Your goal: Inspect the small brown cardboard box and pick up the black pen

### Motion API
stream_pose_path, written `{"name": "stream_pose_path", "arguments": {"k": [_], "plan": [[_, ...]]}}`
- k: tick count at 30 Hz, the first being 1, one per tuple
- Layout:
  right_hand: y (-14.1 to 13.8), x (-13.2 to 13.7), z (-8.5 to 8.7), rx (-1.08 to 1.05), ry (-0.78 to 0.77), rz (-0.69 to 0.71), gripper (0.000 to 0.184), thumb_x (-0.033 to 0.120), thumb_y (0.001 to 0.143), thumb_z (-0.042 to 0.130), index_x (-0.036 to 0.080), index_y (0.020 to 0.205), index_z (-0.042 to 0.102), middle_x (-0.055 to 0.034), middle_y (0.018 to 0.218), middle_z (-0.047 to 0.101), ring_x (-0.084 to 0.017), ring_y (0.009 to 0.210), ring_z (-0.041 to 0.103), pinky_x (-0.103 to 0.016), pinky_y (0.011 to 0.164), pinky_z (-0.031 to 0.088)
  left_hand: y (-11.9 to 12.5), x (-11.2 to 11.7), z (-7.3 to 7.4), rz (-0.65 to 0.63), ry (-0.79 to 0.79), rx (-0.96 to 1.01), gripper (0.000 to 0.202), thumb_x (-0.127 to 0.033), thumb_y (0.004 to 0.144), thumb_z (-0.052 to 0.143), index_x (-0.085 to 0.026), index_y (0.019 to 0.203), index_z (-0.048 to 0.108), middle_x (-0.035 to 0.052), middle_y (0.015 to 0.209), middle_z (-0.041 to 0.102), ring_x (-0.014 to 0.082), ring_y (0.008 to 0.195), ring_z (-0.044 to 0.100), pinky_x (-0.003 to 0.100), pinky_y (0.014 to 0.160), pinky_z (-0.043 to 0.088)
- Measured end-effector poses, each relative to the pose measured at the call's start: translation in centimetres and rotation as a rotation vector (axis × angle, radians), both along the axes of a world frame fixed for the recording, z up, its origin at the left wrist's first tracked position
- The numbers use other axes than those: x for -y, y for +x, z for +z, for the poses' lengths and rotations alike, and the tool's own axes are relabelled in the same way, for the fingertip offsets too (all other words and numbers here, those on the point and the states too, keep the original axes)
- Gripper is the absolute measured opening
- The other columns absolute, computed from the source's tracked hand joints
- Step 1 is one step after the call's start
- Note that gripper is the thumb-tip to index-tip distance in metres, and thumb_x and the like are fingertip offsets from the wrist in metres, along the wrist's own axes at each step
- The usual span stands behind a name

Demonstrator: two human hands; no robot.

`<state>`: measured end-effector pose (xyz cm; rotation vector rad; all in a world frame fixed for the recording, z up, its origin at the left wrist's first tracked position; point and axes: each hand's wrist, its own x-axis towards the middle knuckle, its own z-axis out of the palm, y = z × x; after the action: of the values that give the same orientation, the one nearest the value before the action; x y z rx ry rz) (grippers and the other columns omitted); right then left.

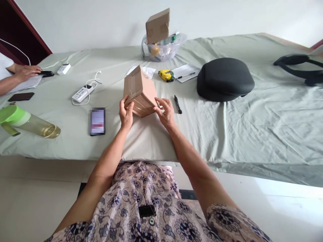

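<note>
A taped brown cardboard box [140, 90] stands tilted on the grey-green cloth of the table [227, 127], resting on one edge. My left hand [126, 114] grips its near left corner with the fingers curled onto the box. Against the box's lower right side my right hand [165, 112] presses with spread fingers. A black marker [178, 104] lies just right of my right hand.
A phone [97, 121] lies left of my hands, a white power bank [82, 93] with cable beyond it. A yellow tape measure [166, 75], paper with pen [185, 72], black cushion [224, 79], clear bowl [164, 48] holding another box, a green-lidded bottle [27, 123]. Another person's hand [25, 71] at far left.
</note>
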<state>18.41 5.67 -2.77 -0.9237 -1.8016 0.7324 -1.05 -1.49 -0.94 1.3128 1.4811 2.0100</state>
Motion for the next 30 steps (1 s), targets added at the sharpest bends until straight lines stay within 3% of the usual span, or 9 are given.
{"name": "stream_pose_path", "arguments": {"k": [5, 10, 15, 17, 21, 26, 30], "plan": [[0.8, 0.5, 0.9, -0.087, 0.044, -0.082, 0.068, 0.081, 0.087, 0.052, 0.030, 0.128, 0.070, -0.0146, 0.133, 0.055, -0.034, 0.129, 0.055, -0.047, 0.095, 0.062, 0.3, -0.7, -1.6, -0.111, -0.109, 0.212, 0.074, -0.077, 0.083, 0.065, -0.025, 0.134, 0.054, 0.0158, 0.136, 0.065, 0.0292, 0.120, 0.068, 0.041, 0.089, 0.061], [0.5, 0.6, 0.8, -0.037, 0.064, -0.077, 0.060, 0.078, 0.089, 0.053, 0.033, 0.124, 0.071, -0.0131, 0.138, 0.054, -0.034, 0.127, 0.056, -0.048, 0.094, 0.063, -0.8, -0.9, -2.6, 0.103, -0.162, -0.071, 0.045, -0.062, 0.088, 0.066, -0.022, 0.109, 0.062, 0.0152, 0.128, 0.067, 0.0306, 0.130, 0.060, 0.047, 0.116, 0.045], [-0.1, 0.9, 1.0, 0.017, 0.037, 0.014, 0.060, 0.074, 0.094, 0.045, 0.032, 0.131, 0.066, -0.0139, 0.149, 0.048, -0.031, 0.116, 0.062, -0.050, 0.095, 0.063, -1.6, -1.1, -3.2, 0.166, -0.333, -0.085, 0.020, -0.039, 0.087, 0.065, -0.024, 0.099, 0.059, 0.0124, 0.105, 0.072, 0.0343, 0.113, 0.066, 0.053, 0.111, 0.048], [0.0, 1.1, 1.2, 0.024, 0.027, 0.040, 0.061, 0.074, 0.095, 0.044, 0.031, 0.133, 0.064, -0.0142, 0.149, 0.050, -0.029, 0.113, 0.064, -0.049, 0.094, 0.063, -1.6, -1.2, -3.4, 0.182, -0.362, -0.075, 0.021, -0.030, 0.084, 0.065, -0.024, 0.103, 0.060, 0.0132, 0.109, 0.072, 0.0352, 0.112, 0.067, 0.054, 0.110, 0.049], [0.7, 1.3, 1.5, 0.008, 0.026, 0.001, 0.064, 0.076, 0.095, 0.042, 0.029, 0.132, 0.065, -0.0141, 0.138, 0.059, -0.024, 0.101, 0.067, -0.042, 0.089, 0.063, -1.6, -1.2, -3.5, 0.170, -0.293, -0.059, 0.044, -0.020, 0.081, 0.063, -0.023, 0.124, 0.058, 0.0138, 0.126, 0.070, 0.0325, 0.121, 0.065, 0.050, 0.112, 0.049], [0.5, 0.8, 0.9, 0.070, 0.045, -0.023, 0.068, 0.074, 0.096, 0.040, 0.031, 0.146, 0.055, -0.0133, 0.142, 0.054, -0.023, 0.106, 0.065, -0.037, 0.089, 0.062, -0.8, -0.5, -2.5, 0.209, -0.127, -0.216, 0.063, -0.033, 0.090, 0.061, -0.020, 0.150, 0.045, 0.0179, 0.151, 0.054, 0.0300, 0.142, 0.052, 0.045, 0.123, 0.039], [-0.4, 0.6, 0.2, 0.094, 0.007, 0.026, 0.067, 0.072, 0.097, 0.040, 0.031, 0.148, 0.054, -0.0130, 0.140, 0.055, -0.022, 0.100, 0.064, -0.037, 0.088, 0.062, 0.0, 0.1, -1.6, 0.169, -0.085, -0.476, 0.060, -0.052, 0.094, 0.058, -0.021, 0.145, 0.056, 0.0182, 0.161, 0.042, 0.0350, 0.152, 0.038, 0.051, 0.128, 0.029]]}}
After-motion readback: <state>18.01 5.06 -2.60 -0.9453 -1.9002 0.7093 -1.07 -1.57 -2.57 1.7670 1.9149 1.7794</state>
